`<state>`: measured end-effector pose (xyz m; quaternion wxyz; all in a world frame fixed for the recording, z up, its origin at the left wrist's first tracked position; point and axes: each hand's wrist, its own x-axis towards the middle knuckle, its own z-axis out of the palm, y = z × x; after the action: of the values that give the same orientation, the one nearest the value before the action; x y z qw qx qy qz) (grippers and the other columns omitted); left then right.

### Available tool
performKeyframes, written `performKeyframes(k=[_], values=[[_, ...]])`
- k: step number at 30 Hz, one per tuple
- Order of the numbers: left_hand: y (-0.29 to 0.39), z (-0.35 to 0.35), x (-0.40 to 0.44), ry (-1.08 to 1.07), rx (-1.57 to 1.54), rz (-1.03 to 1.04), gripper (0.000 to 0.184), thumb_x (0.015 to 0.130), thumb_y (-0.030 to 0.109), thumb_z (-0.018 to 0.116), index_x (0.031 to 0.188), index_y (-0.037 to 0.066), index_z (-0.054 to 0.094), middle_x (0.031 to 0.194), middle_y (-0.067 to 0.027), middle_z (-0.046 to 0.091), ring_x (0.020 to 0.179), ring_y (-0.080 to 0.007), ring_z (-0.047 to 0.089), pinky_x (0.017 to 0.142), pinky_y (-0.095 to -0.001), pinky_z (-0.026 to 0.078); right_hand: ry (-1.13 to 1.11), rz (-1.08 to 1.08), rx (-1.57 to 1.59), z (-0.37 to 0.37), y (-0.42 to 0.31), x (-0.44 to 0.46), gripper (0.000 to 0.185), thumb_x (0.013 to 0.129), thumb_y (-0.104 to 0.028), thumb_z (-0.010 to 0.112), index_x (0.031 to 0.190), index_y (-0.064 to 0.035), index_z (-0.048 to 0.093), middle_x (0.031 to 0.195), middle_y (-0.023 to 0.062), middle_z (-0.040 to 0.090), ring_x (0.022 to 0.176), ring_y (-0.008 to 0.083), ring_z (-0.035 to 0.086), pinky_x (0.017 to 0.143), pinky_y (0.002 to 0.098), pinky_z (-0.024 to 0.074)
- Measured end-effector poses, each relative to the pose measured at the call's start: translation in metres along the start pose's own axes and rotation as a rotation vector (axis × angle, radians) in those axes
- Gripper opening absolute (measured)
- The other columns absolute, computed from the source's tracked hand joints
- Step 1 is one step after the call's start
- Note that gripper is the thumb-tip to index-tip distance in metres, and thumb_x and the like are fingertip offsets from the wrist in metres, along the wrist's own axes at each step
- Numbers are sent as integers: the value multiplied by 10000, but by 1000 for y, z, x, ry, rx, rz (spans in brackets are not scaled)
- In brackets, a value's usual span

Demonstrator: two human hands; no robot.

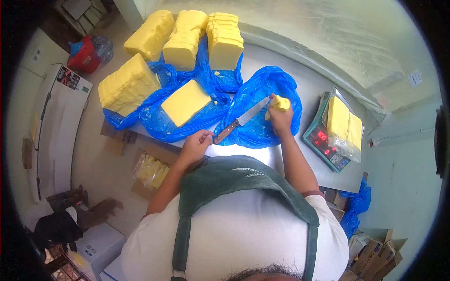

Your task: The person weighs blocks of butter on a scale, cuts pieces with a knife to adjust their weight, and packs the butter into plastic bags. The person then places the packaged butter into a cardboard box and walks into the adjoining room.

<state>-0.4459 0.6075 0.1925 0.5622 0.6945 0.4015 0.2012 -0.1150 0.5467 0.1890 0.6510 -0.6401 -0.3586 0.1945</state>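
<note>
A lump of yellow butter-like material [280, 103] is gripped in my right hand [281, 119], above a blue plastic bag [287, 84] spread on the metal table. A knife [248, 114] with a wooden handle lies on that bag, its tip close to my right hand. My left hand [198, 143] is closed beside the handle's end, its fingers pressed together; what they hold, if anything, is too small to name. Left of the knife, a flat yellow slab [186, 103] rests on blue plastic. Large yellow blocks [129, 85] stand behind and to the left.
A green scale [315, 136] with red digits carries bagged yellow blocks [344, 122] on the right of the table [304, 161]. An open box of bagged yellow pieces [152, 171] is below left. Another person [61, 227] is at lower left. Cardboard [375, 257] lies at lower right.
</note>
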Motion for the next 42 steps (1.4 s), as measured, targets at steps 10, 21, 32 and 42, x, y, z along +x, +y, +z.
performKeyframes(k=[10, 21, 32, 42], values=[[-1, 2, -2, -22, 19, -39, 232, 983, 185, 565, 1103, 10, 658, 848, -58, 694, 777, -111, 645, 712, -269, 508, 148, 433, 516, -18, -9, 35, 231, 852, -91, 712, 1031, -42, 574, 809, 71, 601, 648, 188, 616, 570, 329, 543], [-7, 1, 6, -10, 29, -64, 239, 964, 181, 588, 1091, -6, 666, 852, -75, 699, 774, -118, 641, 720, -278, 508, 220, 333, 478, -23, -5, 38, 273, 867, -151, 717, 1083, -29, 604, 919, 65, 636, 756, 204, 649, 673, 367, 543], [0, 6, 10, -32, 29, -68, 245, 964, 185, 587, 1095, -5, 667, 846, -83, 702, 785, -135, 654, 736, -282, 511, -97, 181, 52, -39, -14, 14, 397, 903, -139, 690, 1249, -7, 545, 1151, 110, 659, 1013, 217, 658, 875, 359, 538], [-1, 7, 5, -45, 26, -80, 229, 967, 165, 586, 1098, -7, 661, 870, -66, 695, 787, -122, 646, 746, -276, 510, -169, 64, -234, -36, -37, 13, 379, 807, -97, 779, 1150, -45, 625, 958, 76, 682, 894, 164, 685, 796, 304, 553]])
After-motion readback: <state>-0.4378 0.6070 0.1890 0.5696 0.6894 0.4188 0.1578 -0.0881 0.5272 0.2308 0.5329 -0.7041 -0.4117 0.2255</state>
